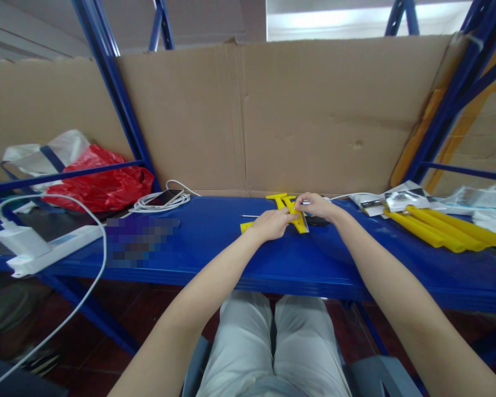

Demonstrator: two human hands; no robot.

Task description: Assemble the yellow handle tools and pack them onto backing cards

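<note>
A yellow flat part with T-shaped ends [301,224] lies on the blue tabletop [215,245] in front of me. My left hand [274,223] is closed at its near left side, with fingertips on it. My right hand [316,204] pinches at its upper right, close to the left fingertips. Something small and whitish [306,202] shows at the right fingers; its kind is too small to tell. Another yellow end [246,226] sticks out left of my left hand, beside a thin metal rod [248,216]. A dark object [317,221] lies under my right wrist, partly hidden.
Several long yellow pieces [442,229] and silver packets [409,197] lie at the right. On the left are a coiled white cable [159,204], a phone [168,197], a power strip [58,253] and a red bag [103,179]. Cardboard [306,116] stands behind; blue posts [111,82] frame it.
</note>
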